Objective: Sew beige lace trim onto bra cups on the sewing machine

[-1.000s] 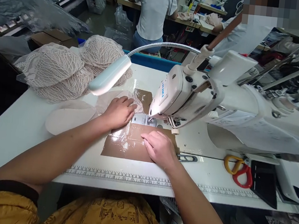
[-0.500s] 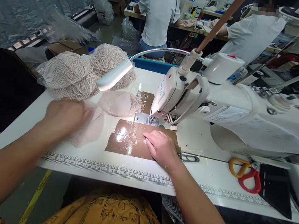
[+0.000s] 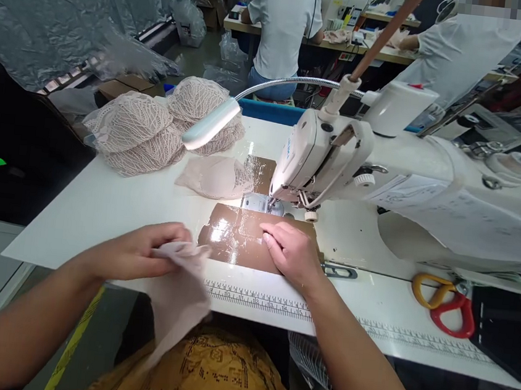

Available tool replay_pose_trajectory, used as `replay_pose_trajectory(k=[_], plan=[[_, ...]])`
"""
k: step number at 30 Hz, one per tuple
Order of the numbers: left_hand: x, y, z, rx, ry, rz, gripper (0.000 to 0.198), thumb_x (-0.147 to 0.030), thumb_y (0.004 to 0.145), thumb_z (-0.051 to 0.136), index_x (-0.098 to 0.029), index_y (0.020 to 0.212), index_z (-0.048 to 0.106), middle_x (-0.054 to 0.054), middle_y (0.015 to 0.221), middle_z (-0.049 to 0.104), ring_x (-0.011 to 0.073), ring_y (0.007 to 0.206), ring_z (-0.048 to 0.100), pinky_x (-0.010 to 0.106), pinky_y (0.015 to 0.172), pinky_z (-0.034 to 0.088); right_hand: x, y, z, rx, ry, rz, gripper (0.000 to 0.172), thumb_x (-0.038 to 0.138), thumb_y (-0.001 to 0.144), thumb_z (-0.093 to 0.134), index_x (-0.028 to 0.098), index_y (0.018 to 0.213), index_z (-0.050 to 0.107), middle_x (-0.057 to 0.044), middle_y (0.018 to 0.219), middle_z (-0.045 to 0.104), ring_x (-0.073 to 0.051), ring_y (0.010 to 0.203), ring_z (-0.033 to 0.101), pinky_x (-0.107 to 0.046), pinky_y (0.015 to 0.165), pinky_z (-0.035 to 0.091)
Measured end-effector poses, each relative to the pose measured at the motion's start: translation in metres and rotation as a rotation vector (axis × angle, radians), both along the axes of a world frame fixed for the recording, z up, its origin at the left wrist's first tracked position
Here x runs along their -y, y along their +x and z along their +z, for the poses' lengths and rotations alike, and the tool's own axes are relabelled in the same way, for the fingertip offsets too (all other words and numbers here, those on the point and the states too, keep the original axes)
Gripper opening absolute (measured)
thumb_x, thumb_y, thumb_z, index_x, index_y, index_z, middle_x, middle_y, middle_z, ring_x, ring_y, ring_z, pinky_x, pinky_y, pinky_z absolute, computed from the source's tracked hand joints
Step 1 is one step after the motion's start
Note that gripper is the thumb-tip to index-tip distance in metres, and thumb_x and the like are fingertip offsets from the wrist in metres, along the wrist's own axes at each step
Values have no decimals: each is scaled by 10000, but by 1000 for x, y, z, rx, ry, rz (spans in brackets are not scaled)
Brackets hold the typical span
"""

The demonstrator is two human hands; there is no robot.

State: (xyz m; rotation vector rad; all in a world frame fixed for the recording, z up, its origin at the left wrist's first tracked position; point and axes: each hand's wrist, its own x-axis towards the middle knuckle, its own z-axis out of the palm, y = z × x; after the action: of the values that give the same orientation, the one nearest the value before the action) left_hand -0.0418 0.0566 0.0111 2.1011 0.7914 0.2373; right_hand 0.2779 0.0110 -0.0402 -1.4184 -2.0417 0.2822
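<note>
My left hand [image 3: 142, 257] is closed on a pale beige fabric piece [image 3: 179, 301] that hangs over the table's front edge toward my lap. Flat on the brown taped patch [image 3: 232, 235], my right hand [image 3: 289, 251] rests with fingers stretched out, just in front of the needle of the white sewing machine [image 3: 320, 158]. A beige padded cup [image 3: 216, 178] lies left of the needle. Behind it sits a pile of lace cups [image 3: 151, 127].
A gooseneck lamp [image 3: 212, 125] hangs over the table [image 3: 101, 203]. Red and yellow scissors [image 3: 445, 301] and a black tray [image 3: 502, 329] lie at the right. A ruler strip [image 3: 259, 299] runs along the front edge. Two people in white shirts work at machines behind.
My left hand left the needle area, swept to the left pile, and drew a beige fabric piece back to the front edge. My right hand stayed on the brown patch.
</note>
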Motion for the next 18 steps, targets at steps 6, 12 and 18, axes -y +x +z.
replay_pose_trajectory(k=[6, 12, 18], plan=[[-42, 94, -16, 11, -86, -79, 692, -273, 777, 603, -183, 1429, 388, 118, 1482, 436, 302, 1346, 433, 393, 1074, 411, 4, 4, 6, -206, 75, 60, 251, 272, 930, 516, 189, 779, 699, -15, 667, 648, -128, 618, 561, -255, 586, 427], [-69, 106, -23, -33, -140, 61, 721, -296, 739, 616, -125, 1415, 433, 138, 1453, 482, 294, 1282, 516, 374, 1008, 463, 1, 1, 2, 57, -84, 167, 193, 239, 906, 575, 190, 799, 728, -9, 694, 659, -126, 658, 548, -251, 610, 357], [-78, 94, -14, -200, -117, 174, 256, -358, 746, 617, -142, 879, 645, 17, 759, 626, 164, 648, 576, 230, 518, 382, 1, -1, 1, 81, -70, 138, 228, 232, 916, 557, 183, 747, 702, 4, 651, 616, -109, 613, 484, -248, 599, 317]])
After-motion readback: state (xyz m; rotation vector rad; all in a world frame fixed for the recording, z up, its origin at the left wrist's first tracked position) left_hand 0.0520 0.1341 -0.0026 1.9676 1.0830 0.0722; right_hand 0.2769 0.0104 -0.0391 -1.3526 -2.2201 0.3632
